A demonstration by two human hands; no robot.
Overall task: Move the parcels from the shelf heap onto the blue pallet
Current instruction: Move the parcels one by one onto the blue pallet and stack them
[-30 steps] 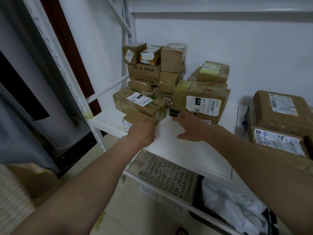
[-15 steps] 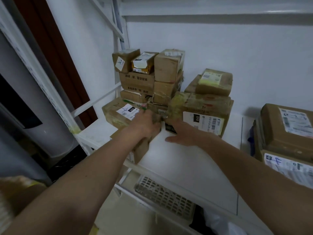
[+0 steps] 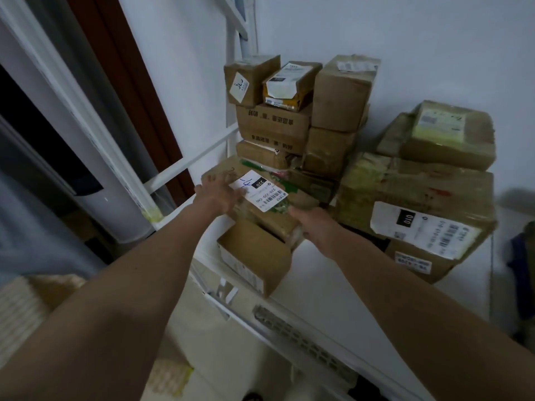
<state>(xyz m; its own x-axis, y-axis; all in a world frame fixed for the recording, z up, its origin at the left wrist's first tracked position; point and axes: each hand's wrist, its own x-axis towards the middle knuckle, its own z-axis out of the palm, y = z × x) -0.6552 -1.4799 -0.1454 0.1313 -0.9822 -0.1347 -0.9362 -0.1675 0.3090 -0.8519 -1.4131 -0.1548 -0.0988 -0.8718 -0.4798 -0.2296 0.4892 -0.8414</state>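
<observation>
Two hands on flat parcel with 220 label (image 3: 260, 195), low at front left of shelf heap: left hand (image 3: 220, 196) spread on top, right hand (image 3: 311, 224) gripping right edge. Lift level, clear small box (image 3: 254, 256) beneath. White shelf (image 3: 333, 299) carries heap; blue pallet unseen.
</observation>
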